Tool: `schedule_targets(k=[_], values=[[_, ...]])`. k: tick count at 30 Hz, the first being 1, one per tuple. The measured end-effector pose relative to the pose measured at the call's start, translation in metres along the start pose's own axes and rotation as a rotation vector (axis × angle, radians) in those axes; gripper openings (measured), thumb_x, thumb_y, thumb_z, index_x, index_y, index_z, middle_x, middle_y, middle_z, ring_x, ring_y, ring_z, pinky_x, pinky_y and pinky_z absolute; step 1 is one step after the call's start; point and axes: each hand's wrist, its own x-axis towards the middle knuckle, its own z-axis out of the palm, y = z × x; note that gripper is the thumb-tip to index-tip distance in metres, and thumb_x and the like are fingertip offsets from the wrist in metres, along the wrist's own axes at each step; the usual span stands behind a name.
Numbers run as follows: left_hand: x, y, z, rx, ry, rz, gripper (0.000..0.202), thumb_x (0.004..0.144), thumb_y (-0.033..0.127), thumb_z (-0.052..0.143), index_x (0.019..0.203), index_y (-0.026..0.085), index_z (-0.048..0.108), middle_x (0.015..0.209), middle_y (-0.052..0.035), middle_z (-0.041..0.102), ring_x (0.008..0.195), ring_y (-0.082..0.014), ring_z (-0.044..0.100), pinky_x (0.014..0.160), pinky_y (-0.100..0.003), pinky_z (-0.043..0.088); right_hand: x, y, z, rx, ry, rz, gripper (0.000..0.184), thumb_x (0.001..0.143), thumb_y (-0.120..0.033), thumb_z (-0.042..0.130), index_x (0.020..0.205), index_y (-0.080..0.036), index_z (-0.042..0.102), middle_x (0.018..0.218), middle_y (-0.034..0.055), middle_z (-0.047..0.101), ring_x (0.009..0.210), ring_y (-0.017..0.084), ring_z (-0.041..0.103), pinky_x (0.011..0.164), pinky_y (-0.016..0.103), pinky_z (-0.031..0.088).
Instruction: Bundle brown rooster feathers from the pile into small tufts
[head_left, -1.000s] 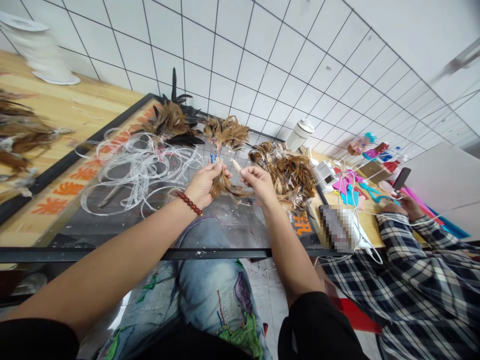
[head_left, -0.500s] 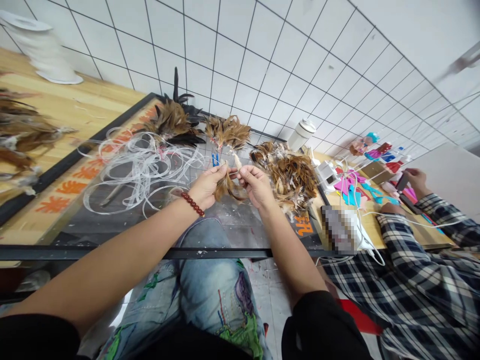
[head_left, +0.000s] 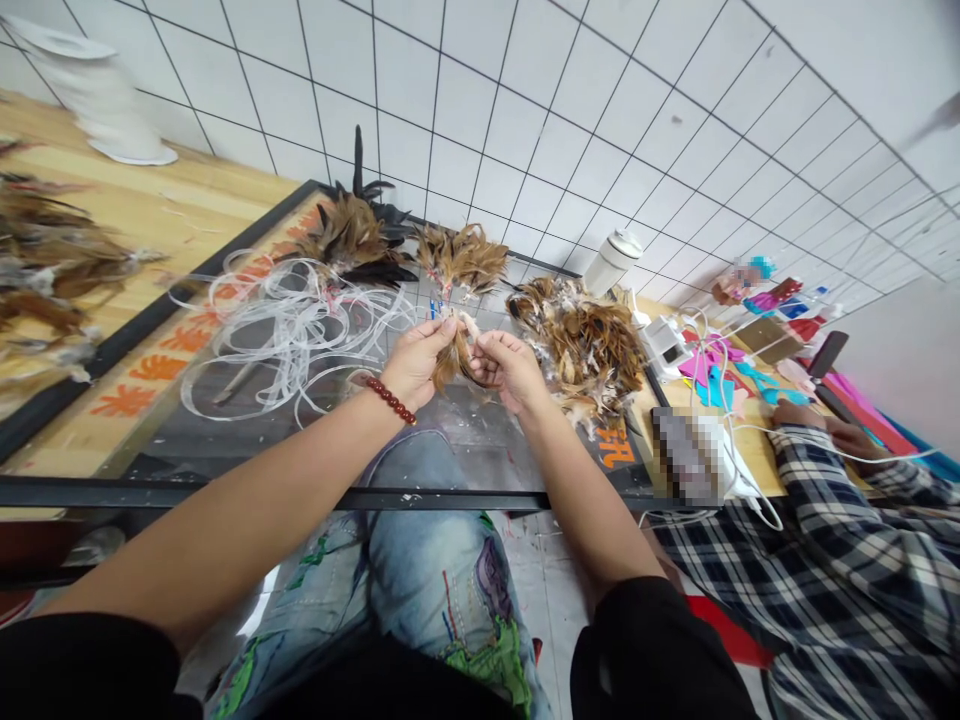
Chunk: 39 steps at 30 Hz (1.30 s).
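Observation:
My left hand [head_left: 421, 362], with a beaded bracelet at the wrist, pinches a small bunch of brown feathers [head_left: 450, 366] between thumb and fingers. The bunch hangs downward, and a pale, fluffy end [head_left: 469, 325] sticks out at its top. At the right edge of the bunch is my right hand [head_left: 516, 368], its thumb and fingers curled together; what lies between them is too small to make out. Just beyond the hands, a bundle of brown feathers [head_left: 461, 258] lies near a small blue item [head_left: 436, 308]. A larger feather heap [head_left: 589, 345] is beside my right hand.
Loose clear plastic strips [head_left: 285, 335] lie coiled to the left, by a brown-and-black feather bundle [head_left: 352, 235]. More feathers [head_left: 45, 280] and a white spool [head_left: 124, 105] are farther left. A white bottle [head_left: 613, 262], cables and a co-worker's plaid sleeve [head_left: 817, 470] are at the right.
My right fingers have curled lower beside the feather bunch, and my left hand still grips it. The co-worker's raised hand has come down to the table. The view has shifted slightly.

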Motion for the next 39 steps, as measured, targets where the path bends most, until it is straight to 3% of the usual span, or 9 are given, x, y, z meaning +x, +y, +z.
schedule_targets(k=[6, 12, 15, 18, 22, 29, 33, 39], values=[[-0.001, 0.002, -0.001, 0.041, -0.053, -0.019, 0.011, 0.082, 0.018, 0.062, 0.077, 0.009, 0.064, 0.072, -0.0044, 0.067, 0.055, -0.0093, 0.059, 0.055, -0.022, 0.05, 0.003, 0.004, -0.001, -0.109, -0.041, 0.017, 0.027, 0.067, -0.04, 0.074, 0.072, -0.017, 0.06, 0.064, -0.0012, 0.066, 0.052, 0.007, 0.059, 0.048, 0.016, 0.045], [-0.004, 0.006, 0.0, -0.061, -0.187, -0.13, 0.02, 0.084, 0.015, 0.058, 0.065, 0.012, 0.055, 0.058, 0.0009, 0.055, 0.062, -0.0106, 0.061, 0.064, -0.024, 0.053, 0.007, -0.002, -0.01, -0.181, 0.082, -0.223, 0.027, 0.067, -0.042, 0.073, 0.077, -0.017, 0.068, 0.064, -0.0048, 0.06, 0.049, 0.003, 0.046, 0.047, 0.016, 0.037], [-0.005, 0.005, 0.0, 0.023, -0.261, -0.155, 0.021, 0.081, 0.018, 0.061, 0.062, 0.012, 0.056, 0.06, -0.0012, 0.057, 0.06, -0.0111, 0.061, 0.059, -0.022, 0.052, 0.005, -0.004, -0.01, -0.166, -0.034, -0.196, 0.03, 0.067, -0.042, 0.073, 0.086, -0.018, 0.07, 0.065, -0.0041, 0.061, 0.052, 0.004, 0.047, 0.05, 0.018, 0.037], [-0.005, 0.001, -0.002, 0.132, -0.297, -0.111, 0.023, 0.078, 0.023, 0.066, 0.06, 0.01, 0.058, 0.062, -0.0035, 0.06, 0.056, -0.0108, 0.059, 0.053, -0.021, 0.049, 0.002, -0.005, -0.008, -0.172, -0.125, -0.221, 0.027, 0.068, -0.041, 0.072, 0.08, -0.017, 0.07, 0.064, -0.0021, 0.063, 0.055, 0.007, 0.051, 0.054, 0.02, 0.041], [-0.004, -0.003, -0.003, 0.196, -0.259, -0.074, 0.02, 0.076, 0.024, 0.069, 0.063, 0.01, 0.06, 0.063, -0.0028, 0.062, 0.055, -0.0091, 0.059, 0.053, -0.019, 0.049, 0.003, -0.005, -0.01, -0.157, -0.149, -0.234, 0.025, 0.068, -0.041, 0.073, 0.069, -0.017, 0.064, 0.062, -0.0019, 0.062, 0.055, 0.008, 0.054, 0.057, 0.023, 0.046], [-0.004, -0.004, 0.0, 0.221, -0.113, -0.111, 0.016, 0.08, 0.024, 0.065, 0.074, 0.011, 0.059, 0.063, -0.0051, 0.066, 0.054, -0.0129, 0.064, 0.055, -0.024, 0.053, 0.001, -0.007, -0.009, -0.175, -0.111, -0.337, 0.027, 0.069, -0.041, 0.072, 0.073, -0.019, 0.057, 0.057, -0.0045, 0.057, 0.05, 0.009, 0.052, 0.053, 0.024, 0.048], [-0.004, -0.004, 0.0, 0.264, -0.108, -0.116, 0.015, 0.078, 0.023, 0.067, 0.075, 0.009, 0.062, 0.06, -0.005, 0.065, 0.049, -0.012, 0.061, 0.05, -0.022, 0.05, 0.002, -0.002, -0.008, -0.29, -0.054, -0.383, 0.027, 0.07, -0.043, 0.07, 0.075, -0.019, 0.059, 0.063, -0.0035, 0.056, 0.052, 0.009, 0.053, 0.053, 0.025, 0.048], [-0.007, -0.004, 0.0, 0.347, -0.172, -0.064, 0.022, 0.073, 0.027, 0.071, 0.063, 0.01, 0.062, 0.055, -0.004, 0.062, 0.047, -0.0101, 0.056, 0.048, -0.02, 0.045, 0.004, -0.001, -0.011, -0.506, 0.109, -0.489, 0.014, 0.072, -0.035, 0.07, 0.072, -0.022, 0.067, 0.077, -0.0005, 0.059, 0.073, 0.011, 0.055, 0.071, 0.025, 0.046]])
